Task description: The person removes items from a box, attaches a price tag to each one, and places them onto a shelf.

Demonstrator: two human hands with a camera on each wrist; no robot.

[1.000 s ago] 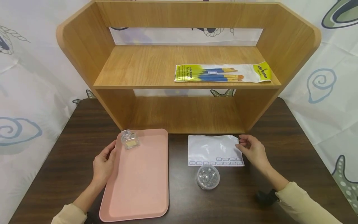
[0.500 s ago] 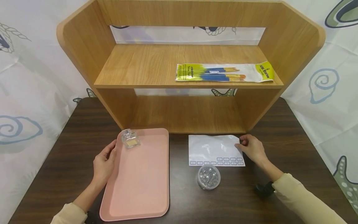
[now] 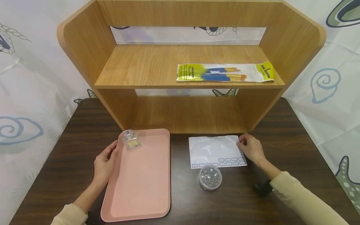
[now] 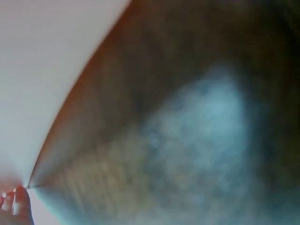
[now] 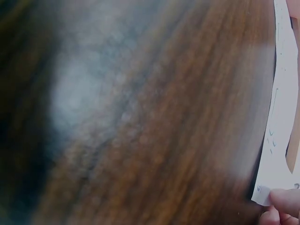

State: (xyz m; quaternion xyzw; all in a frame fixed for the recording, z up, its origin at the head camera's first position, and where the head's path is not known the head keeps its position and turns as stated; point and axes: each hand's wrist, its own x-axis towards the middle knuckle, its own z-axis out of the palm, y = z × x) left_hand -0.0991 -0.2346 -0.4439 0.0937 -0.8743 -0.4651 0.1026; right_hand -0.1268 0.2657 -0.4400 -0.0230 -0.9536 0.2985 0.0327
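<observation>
In the head view, my left hand (image 3: 104,165) grips the left rim of a pink tray (image 3: 140,178). A small glass bottle (image 3: 133,143) with a clear stopper and a yellowish label lies in the tray's far left corner, near those fingertips. My right hand (image 3: 252,150) pinches the right edge of a white label sheet (image 3: 215,148), which has small blue-outlined labels along its near edge. Thumb and fingers also show at the corner of the sheet (image 5: 283,103) in the right wrist view. In the left wrist view, only fingertips (image 4: 21,204) show beside the tray's edge.
A round clear tub (image 3: 209,177) of shiny pieces stands just in front of the sheet, overlapping its near edge in this view. Behind is a wooden shelf unit (image 3: 185,114); a packet of artist brushes (image 3: 225,73) lies on its upper shelf.
My right hand has shifted slightly left and turned the sheet a little, its near edge coming toward me. The left hand and tray have stayed in place.
</observation>
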